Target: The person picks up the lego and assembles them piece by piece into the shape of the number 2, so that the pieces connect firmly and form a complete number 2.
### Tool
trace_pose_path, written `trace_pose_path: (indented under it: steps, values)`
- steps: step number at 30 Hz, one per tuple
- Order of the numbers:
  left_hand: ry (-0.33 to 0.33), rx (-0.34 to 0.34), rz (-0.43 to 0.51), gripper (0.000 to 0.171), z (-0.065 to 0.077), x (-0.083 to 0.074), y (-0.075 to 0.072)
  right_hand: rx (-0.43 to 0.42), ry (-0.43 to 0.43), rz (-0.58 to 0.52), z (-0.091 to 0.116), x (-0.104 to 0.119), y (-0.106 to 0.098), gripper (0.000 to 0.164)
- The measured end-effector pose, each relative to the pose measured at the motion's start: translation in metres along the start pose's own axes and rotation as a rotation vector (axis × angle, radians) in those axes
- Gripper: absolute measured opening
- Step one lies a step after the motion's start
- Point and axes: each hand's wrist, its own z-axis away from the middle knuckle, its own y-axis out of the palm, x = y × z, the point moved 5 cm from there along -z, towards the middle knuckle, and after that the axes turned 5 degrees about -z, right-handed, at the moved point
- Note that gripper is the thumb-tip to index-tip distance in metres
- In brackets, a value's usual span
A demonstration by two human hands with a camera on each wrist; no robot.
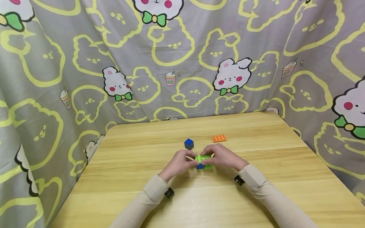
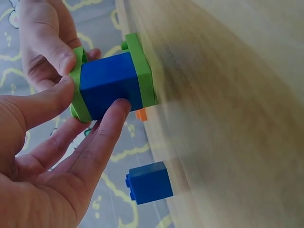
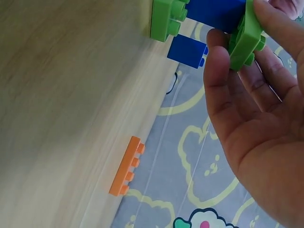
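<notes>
Near the middle of the table stands a small stack: a flat green building brick (image 3: 164,19) at the bottom, a taller blue brick (image 2: 111,85) on its left part, and a second flat green brick (image 1: 203,157) on top, jutting out to the right over the lower one. My left hand (image 1: 179,163) holds the stack from the left, thumb at the top green brick and a fingertip against the blue brick's side. From the right, my right hand (image 1: 224,156) pinches the overhanging end of the top green brick between thumb and fingers.
Behind the stack to the left sits another blue brick (image 1: 188,144), studs up. A flat orange brick (image 1: 219,138) lies farther back on the right. The wooden table (image 1: 137,142) meets a patterned curtain (image 1: 196,104) at its far edge.
</notes>
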Motion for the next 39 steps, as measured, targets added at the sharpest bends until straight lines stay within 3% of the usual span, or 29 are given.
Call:
trace_pose_path:
  steps: [18, 24, 31, 39]
  values:
    - [0.027, 0.010, -0.002, 0.027, -0.001, 0.000, -0.001, 0.034, -0.022, 0.047, -0.001, 0.001, -0.004, 0.025]
    - [0.016, 0.002, -0.025, 0.029, -0.002, 0.001, -0.001, -0.010, 0.048, 0.039, -0.005, -0.002, -0.017, 0.033]
    - [0.012, 0.002, -0.031, 0.030, -0.002, 0.002, -0.001, -0.055, 0.025, 0.067, -0.014, 0.001, -0.031, 0.029]
    - [0.022, 0.000, -0.031, 0.030, -0.002, 0.002, -0.001, -0.066, 0.025, 0.051, -0.023, -0.002, -0.031, 0.031]
